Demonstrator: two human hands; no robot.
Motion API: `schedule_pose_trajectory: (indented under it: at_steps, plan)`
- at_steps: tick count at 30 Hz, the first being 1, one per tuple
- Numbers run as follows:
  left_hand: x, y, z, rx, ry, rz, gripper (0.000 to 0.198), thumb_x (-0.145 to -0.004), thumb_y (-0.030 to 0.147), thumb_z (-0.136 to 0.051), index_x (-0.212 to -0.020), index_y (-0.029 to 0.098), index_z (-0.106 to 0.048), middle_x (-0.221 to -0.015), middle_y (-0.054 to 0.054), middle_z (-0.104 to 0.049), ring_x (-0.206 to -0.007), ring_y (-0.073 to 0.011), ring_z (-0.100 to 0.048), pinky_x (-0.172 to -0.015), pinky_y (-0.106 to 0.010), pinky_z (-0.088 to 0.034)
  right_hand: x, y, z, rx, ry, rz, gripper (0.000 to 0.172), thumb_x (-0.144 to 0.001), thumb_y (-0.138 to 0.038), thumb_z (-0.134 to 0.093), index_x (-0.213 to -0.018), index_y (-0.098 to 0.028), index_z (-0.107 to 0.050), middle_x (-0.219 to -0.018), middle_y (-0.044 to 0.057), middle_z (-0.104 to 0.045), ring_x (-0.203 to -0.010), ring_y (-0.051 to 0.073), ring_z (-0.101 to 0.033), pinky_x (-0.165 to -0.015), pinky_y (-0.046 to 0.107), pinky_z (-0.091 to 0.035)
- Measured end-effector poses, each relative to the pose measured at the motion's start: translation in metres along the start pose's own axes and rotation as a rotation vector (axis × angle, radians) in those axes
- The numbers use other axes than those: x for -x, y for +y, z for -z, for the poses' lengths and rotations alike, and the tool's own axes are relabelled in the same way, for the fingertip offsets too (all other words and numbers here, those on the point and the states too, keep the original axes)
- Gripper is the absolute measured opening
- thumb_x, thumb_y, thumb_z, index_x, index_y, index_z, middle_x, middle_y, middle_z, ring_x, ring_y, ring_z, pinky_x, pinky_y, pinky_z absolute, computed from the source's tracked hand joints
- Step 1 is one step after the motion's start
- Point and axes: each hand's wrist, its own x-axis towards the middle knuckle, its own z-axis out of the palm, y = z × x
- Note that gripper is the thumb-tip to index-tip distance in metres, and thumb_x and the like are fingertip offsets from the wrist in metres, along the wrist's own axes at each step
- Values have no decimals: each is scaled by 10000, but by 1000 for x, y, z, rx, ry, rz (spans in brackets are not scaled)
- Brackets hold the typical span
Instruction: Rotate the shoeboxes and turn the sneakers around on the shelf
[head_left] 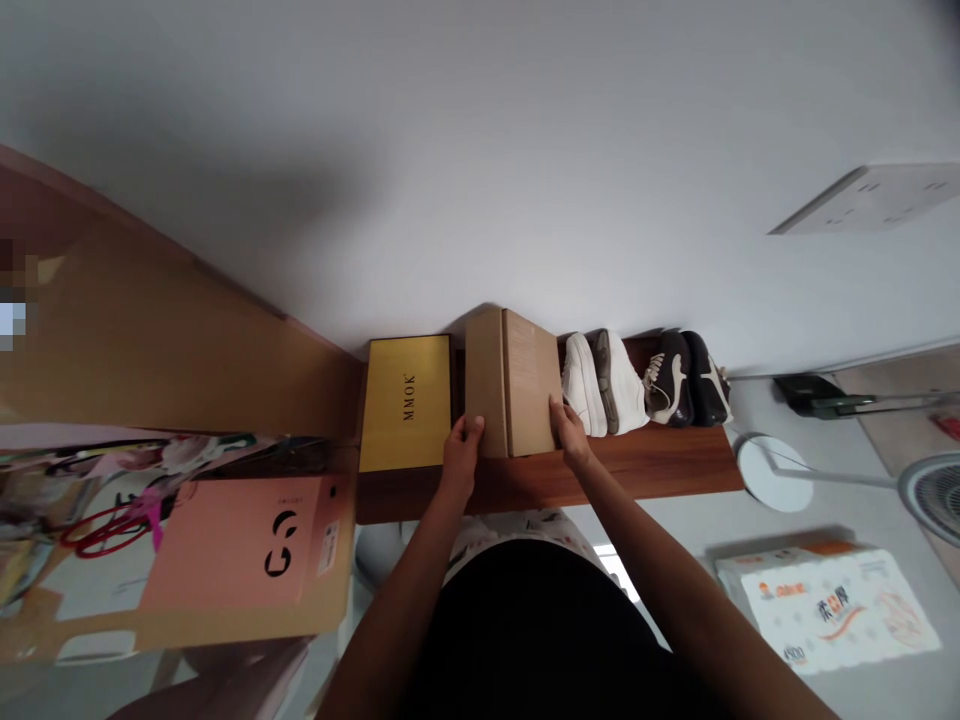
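Note:
A brown cardboard box [534, 385] with a lengthwise seam rests on or just above the wooden shelf [652, 470], close to the wall. My left hand [463, 455] grips its near left edge, thumb on top. On the opposite side, my right hand [571, 430] presses against the box's right edge, so both hands hold it. To the left of the box lies a gold MMOK box [406, 405]. White sneakers [604, 385] stand immediately to its right, followed by dark shoes with cream trim [686, 380]. The box's underside is hidden.
At left, a desk [330, 615] carries a pink box [240, 545] and clutter, below a brown panel [180, 330]. On the right floor sit a tissue pack [832, 610], a round white base [772, 472] and a fan [934, 495]. A socket plate [877, 198] is on the wall.

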Motion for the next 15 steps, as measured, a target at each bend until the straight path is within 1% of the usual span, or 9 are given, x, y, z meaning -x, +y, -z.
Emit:
schedule_pose_trajectory:
  at_steps: [2,5,6,8,10,11,13,15]
  plan:
    - [9,9,-1,116,-65,53,514,-753,526,-796,-1126,184,-711,-1219,-106,-719,-1240,-272,-606,-1112,-412,-435,4,0,-6,-25,-22,4,673,-780,-748,-580,-1098,-165,-692,-1112,100,-750,-1132,299,-648,-968,397,-533]
    - [18,18,-3,238,-84,137,556,-725,507,-822,-1180,212,-695,-1257,-93,-708,-1226,-259,-623,-1054,-405,-495,8,2,-13,-26,-61,49,771,-798,-776,-538,-1244,-157,-654,-1251,116,-708,-1239,302,-601,-1077,418,-470]
    - [20,20,-3,248,-78,155,567,-720,497,-829,-1197,221,-690,-1267,-89,-704,-1218,-256,-629,-1035,-400,-511,9,3,-15,-15,-67,60,809,-799,-786,-529,-1306,-163,-626,-1329,116,-670,-1301,299,-560,-1128,421,-424]
    - [22,21,-4,239,-60,157,578,-721,480,-833,-1223,237,-683,-1283,-82,-699,-1214,-248,-634,-1020,-390,-522,13,4,-20,17,-62,54,886,-785,-808,-528,-1423,-193,-547,-1498,94,-537,-1444,288,-414,-1220,425,-294]
    - [22,19,-6,215,-46,132,583,-727,464,-833,-1244,242,-679,-1285,-81,-699,-1222,-243,-632,-1032,-389,-515,20,4,-23,41,-76,25,939,-768,-823,-543,-1492,-228,-479,-1607,54,-388,-1528,272,-258,-1265,429,-166]
    - [22,18,-6,199,-36,112,589,-727,453,-835,-1254,242,-676,-1285,-82,-699,-1230,-241,-628,-1044,-391,-506,26,2,-25,41,-104,12,947,-767,-824,-549,-1508,-240,-460,-1629,39,-341,-1541,266,-219,-1271,432,-132]
    - [21,13,-8,160,-9,70,609,-724,430,-843,-1275,240,-669,-1285,-86,-699,-1244,-242,-620,-1071,-400,-484,39,-2,-26,13,-199,8,927,-783,-808,-561,-1518,-254,-449,-1640,28,-312,-1540,264,-223,-1272,439,-130]
    - [21,8,-9,129,6,45,632,-726,419,-845,-1301,237,-657,-1288,-90,-698,-1251,-246,-616,-1091,-412,-468,53,-7,-26,-18,-283,14,899,-794,-773,-598,-1519,-263,-448,-1631,28,-330,-1528,269,-260,-1266,446,-167]
